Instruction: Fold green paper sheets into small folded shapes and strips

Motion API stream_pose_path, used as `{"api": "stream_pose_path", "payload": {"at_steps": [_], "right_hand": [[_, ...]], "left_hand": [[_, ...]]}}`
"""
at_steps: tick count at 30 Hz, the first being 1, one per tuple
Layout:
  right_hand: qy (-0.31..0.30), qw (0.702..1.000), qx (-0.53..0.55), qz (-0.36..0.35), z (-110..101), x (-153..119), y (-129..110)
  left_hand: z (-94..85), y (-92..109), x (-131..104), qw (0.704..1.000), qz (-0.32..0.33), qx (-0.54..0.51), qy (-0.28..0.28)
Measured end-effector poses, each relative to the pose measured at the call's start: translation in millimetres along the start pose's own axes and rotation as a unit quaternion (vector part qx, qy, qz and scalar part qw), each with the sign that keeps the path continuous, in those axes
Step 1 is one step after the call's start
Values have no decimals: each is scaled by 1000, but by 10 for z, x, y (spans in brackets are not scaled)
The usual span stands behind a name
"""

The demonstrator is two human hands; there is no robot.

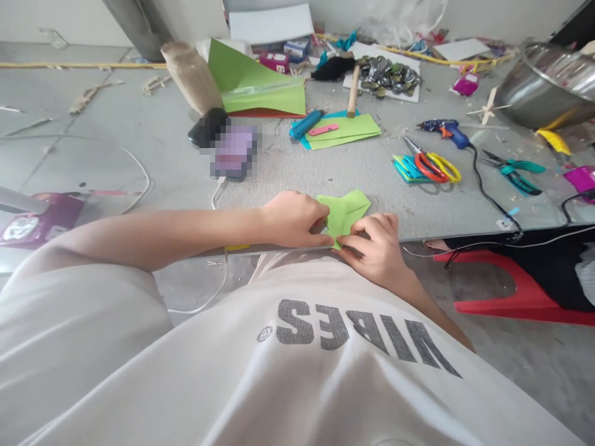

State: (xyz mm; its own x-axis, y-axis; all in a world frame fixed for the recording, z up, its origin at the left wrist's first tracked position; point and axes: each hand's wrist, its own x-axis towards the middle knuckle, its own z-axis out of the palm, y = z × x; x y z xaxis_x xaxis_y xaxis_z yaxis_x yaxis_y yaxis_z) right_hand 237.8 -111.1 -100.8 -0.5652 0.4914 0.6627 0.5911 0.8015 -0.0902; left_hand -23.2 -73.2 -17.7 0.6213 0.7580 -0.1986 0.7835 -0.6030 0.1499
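A partly folded piece of green paper (346,209) lies at the table's front edge, its lower tip narrow and pointed. My left hand (297,218) presses on its left side with curled fingers, the thumb reaching toward the lower tip. From the right, my right hand (377,246) pinches that tip between thumb and fingers. Both hands meet close together at the tip, and fingers hide part of the folds. Just beyond the paper is bare grey tabletop (325,179).
Scissors (437,167) rest on small coloured papers at the right, near a glue gun (449,131) and pliers (514,172). Farther back are green sheets (357,131) with a pink cutter (323,129), a hammer (354,93), bottle caps (388,75) and a metal pot (543,87).
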Motion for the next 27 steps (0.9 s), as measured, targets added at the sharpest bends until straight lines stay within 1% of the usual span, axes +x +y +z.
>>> {"api": "stream_pose_path", "payload": {"at_steps": [2, 4, 8, 10, 12, 14, 16, 17, 19, 21, 22, 23, 25, 27], "right_hand": [[31, 999, -13, -35, 43, 9, -56], [51, 996, -12, -70, 81, 14, -74], [87, 989, 20, -118, 127, -14, -49], [86, 988, 25, -127, 124, -26, -39], [70, 989, 16, -131, 106, -21, -41], [47, 991, -1, -127, 84, 3, -55], [34, 992, -20, -116, 75, 31, -75], [31, 993, -28, -109, 76, 42, -84], [28, 994, -40, -95, 90, 52, -98], [28, 995, -48, -81, 105, 42, -103], [26, 995, -53, -74, 109, 32, -102], [24, 996, -59, -69, 111, 20, -101], [16, 995, -71, -65, 110, -3, -96], [1, 995, -77, -65, 107, -21, -93]], "left_hand": [[19, -38, 23, 1000, 4, -7, 13], [61, -77, 34, 999, 22, -13, 31], [187, -202, 86, 990, 109, -38, 75], [236, -294, 143, 983, 151, -60, 86], [258, -386, 206, 978, 171, -77, 88], [256, -448, 254, 979, 167, -78, 90], [239, -457, 265, 981, 150, -61, 107], [230, -437, 252, 981, 143, -50, 123], [221, -350, 187, 975, 153, -27, 157], [237, -211, 71, 966, 193, -3, 172], [256, -131, -3, 963, 201, 13, 177], [283, -51, -83, 962, 202, 33, 179], [351, 91, -243, 964, 203, 66, 161], [412, 179, -365, 969, 190, 91, 126]]}}
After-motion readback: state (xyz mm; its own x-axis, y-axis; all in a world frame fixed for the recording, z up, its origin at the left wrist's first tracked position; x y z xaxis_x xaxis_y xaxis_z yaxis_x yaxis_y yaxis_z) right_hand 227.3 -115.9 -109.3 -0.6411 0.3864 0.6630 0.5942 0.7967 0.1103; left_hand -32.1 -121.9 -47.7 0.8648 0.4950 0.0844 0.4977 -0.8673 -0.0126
